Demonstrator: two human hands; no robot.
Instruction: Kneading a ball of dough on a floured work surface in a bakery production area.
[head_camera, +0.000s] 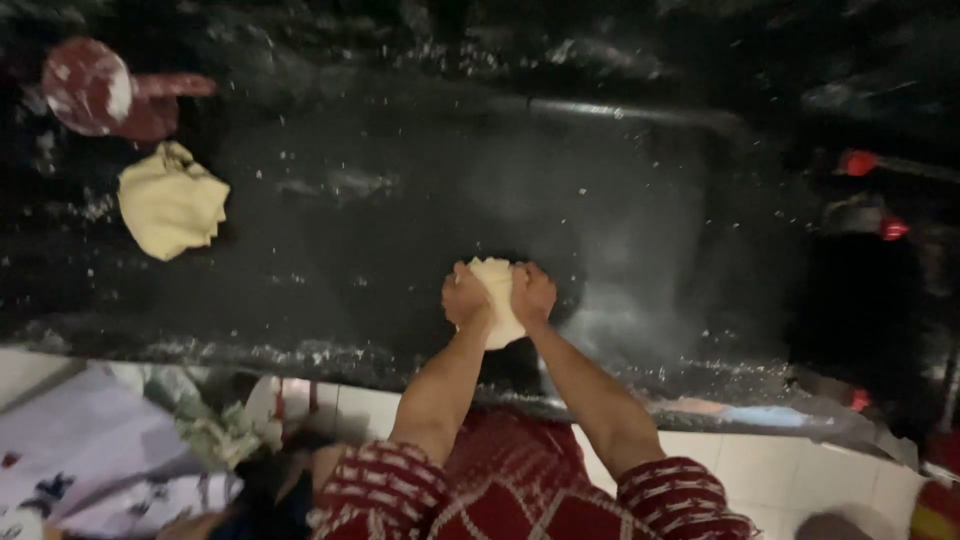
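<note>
A dark, flour-dusted countertop (380, 200) fills most of my view, dim enough that its far edge melts into black, with pale floor tiles (760, 470) below its near edge. I see both hands working one lump of pale dough (497, 285) that sits on the counter near its front edge, a little right of centre. The left hand (466, 298) cups the lump's left flank and the right hand (532, 292) its right flank, each curled closed against the dough, so it lies squarely between them and neither hand is the nearer. The dough's long axis looks to run away from the body, from the counter's near edge toward its back, with the upper end showing above the knuckles and the lower end peeking out below the wrists; I think it is roughly oval, though the blur makes its outline uncertain. Well apart to the far left lies a second, folded piece of yellowish dough (172, 203), and just beyond it a round reddish floured object (88, 86), perhaps a lid or board.
</note>
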